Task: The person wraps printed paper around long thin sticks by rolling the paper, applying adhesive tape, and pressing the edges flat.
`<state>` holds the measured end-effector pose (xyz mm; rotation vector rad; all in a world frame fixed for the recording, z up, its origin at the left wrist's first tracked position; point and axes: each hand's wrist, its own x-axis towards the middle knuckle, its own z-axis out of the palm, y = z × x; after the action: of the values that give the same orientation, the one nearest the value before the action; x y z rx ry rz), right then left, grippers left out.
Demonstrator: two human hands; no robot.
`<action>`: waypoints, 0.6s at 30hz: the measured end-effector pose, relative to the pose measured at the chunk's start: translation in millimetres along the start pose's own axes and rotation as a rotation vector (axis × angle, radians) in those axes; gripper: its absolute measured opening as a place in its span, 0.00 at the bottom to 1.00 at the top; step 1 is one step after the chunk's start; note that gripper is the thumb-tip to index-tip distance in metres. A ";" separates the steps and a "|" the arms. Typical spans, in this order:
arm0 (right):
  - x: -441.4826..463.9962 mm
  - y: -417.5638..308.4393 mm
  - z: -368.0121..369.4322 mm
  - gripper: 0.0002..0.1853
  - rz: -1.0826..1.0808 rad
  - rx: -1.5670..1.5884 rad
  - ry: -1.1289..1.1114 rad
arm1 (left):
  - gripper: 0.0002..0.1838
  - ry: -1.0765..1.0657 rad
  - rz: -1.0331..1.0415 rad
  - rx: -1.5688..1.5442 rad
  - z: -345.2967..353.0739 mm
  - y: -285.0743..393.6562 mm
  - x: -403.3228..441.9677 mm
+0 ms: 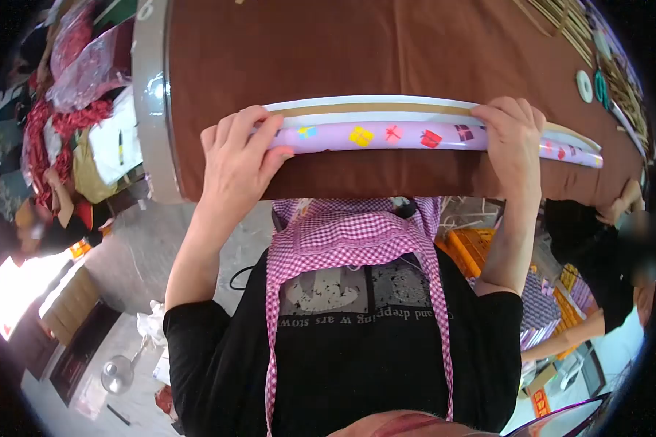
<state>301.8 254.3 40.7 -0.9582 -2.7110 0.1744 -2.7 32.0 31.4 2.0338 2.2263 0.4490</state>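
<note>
Left hand (237,151), at ten o'clock, and right hand (516,142), at two, grasp the patterned roll (408,136) at twelve, over the brown surface (291,51); even, parallel pressure should keep it straight alongside the tan strip (372,109).

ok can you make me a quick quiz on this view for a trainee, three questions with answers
1. True or false: the left hand and the right hand are both on the lilac roll.
2. Which is nearer the white ring?
A) the left hand
B) the right hand
C) both equally near
3. Fill in the colour: the cloth beyond the roll is ____.

Key:
1. True
2. B
3. brown
</note>
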 end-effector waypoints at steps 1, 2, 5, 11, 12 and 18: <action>-0.4 -0.5 0.3 0.08 0.014 -0.012 0.010 | 0.21 -0.004 0.011 -0.021 -0.6 0.0 1.1; -0.6 -1.3 -0.1 0.08 0.005 -0.015 0.008 | 0.21 0.010 0.023 -0.014 -0.9 0.9 2.6; -2.4 -2.8 2.2 0.07 0.006 -0.035 0.035 | 0.22 0.019 0.043 0.055 0.0 2.6 3.8; -3.1 -3.6 3.1 0.07 -0.004 -0.043 0.058 | 0.22 0.026 0.106 0.101 -0.4 8.5 10.8; -3.2 -4.1 3.7 0.07 -0.001 -0.043 0.060 | 0.22 0.027 0.110 0.103 -0.2 10.3 13.7; -3.9 -3.1 6.1 0.09 0.006 -0.011 0.084 | 0.22 0.000 0.256 0.067 6.4 23.9 39.0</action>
<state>301.1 249.3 34.6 -0.9551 -2.6359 0.1179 17.7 73.1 36.9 2.3650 2.0139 0.3986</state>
